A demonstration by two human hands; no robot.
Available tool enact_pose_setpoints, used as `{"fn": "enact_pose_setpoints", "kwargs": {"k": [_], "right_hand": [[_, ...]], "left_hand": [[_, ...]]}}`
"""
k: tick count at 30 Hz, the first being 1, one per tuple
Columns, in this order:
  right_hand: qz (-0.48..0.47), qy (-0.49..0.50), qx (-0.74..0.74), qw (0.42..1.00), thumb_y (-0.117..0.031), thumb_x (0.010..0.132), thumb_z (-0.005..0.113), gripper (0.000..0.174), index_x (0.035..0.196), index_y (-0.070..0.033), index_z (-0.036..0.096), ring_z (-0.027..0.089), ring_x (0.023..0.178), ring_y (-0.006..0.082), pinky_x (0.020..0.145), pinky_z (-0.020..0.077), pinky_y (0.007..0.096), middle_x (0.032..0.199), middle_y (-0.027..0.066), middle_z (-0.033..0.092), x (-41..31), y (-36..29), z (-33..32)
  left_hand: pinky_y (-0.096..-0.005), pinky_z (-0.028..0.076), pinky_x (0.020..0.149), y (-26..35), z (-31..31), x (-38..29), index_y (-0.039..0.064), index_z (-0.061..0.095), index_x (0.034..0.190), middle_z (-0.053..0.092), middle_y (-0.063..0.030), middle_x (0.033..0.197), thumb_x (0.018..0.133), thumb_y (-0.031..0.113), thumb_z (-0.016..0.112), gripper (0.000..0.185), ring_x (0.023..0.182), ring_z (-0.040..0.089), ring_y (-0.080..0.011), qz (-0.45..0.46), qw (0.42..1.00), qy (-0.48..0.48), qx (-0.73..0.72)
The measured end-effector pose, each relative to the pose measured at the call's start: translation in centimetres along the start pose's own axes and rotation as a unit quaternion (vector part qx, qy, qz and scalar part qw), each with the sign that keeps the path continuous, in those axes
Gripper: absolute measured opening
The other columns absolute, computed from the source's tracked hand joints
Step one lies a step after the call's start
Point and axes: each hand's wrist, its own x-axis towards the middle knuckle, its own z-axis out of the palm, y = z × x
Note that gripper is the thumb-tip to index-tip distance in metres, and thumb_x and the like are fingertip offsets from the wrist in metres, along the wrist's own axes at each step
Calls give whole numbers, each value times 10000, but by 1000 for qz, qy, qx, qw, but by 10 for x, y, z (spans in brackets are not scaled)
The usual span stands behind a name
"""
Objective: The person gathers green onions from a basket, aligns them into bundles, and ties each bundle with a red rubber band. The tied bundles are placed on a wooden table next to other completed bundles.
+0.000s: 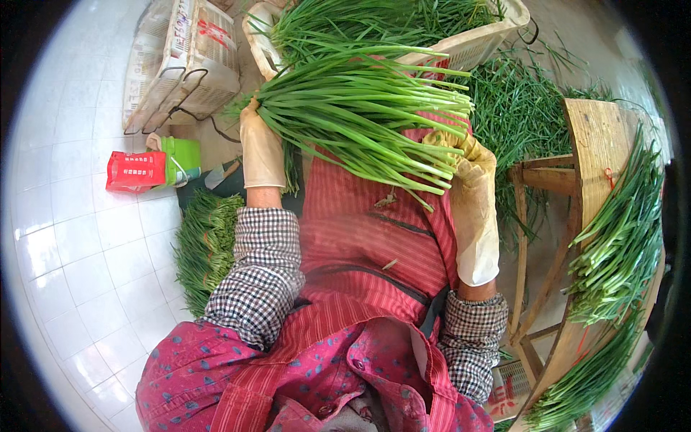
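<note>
A fanned bunch of long green leafy stalks, likely garlic chives (356,113), lies across above my lap, pale cut ends to the right. My left hand (262,129), in a cream rubber glove, grips the bunch at its narrow left end. My right hand (459,154), in a yellowed rubber glove, is under and beside the pale ends at the right; its fingers are partly hidden by the stalks, so whether they hold any is unclear. Below the bunch is my red striped apron (372,237), with small dry scraps on it.
A white plastic crate (469,46) of greens stands ahead, with loose greens (518,108) heaped at its right. Bundles (615,254) lie on a wooden bench (596,135). At left are stacked crates (183,70), a green bucket (183,156), a red packet (137,170) and tied bundles (208,248).
</note>
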Motion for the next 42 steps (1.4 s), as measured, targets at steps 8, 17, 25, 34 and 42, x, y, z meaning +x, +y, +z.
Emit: {"fn": "enact_pose_setpoints", "kwargs": {"k": [8,17,25,34,42], "right_hand": [[-54,-22,6,998,-223,851,749,305,988,7,604,527,645,120,543,411,233,808,41,610,-6,-23,-3],[-23,276,-414,867,-199,925,685,247,1052,12,708,641,764,146,674,485,231,924,82,709,-26,-53,-64],[-25,58,-237,969,-157,845,733,401,1175,61,665,648,895,132,766,499,269,1028,110,717,5,-50,-9],[81,23,-388,918,-121,753,782,383,1088,43,699,650,827,158,788,511,299,949,109,731,57,-33,-4],[23,49,-314,948,-105,822,715,277,1070,15,689,643,834,141,738,524,291,947,93,718,49,-15,13]], "left_hand": [[-436,534,879,-7,1,-9,25,611,1167,662,-146,1164,1019,290,434,352,977,655,-294,17,1000,11,24],[-438,539,863,-10,-10,6,30,604,1197,667,-157,1164,1032,324,405,391,975,660,-302,3,999,32,10],[-401,471,993,-8,7,-11,-49,545,1280,612,-171,1274,1005,214,388,412,1145,603,-281,-5,999,28,30],[-439,542,855,-14,-15,16,38,612,1165,670,-138,1156,1026,342,411,390,983,659,-299,2,1000,-18,-17],[-423,540,839,16,21,4,54,645,1147,684,-100,1064,1018,301,487,320,920,650,-259,164,974,-140,73]]}}
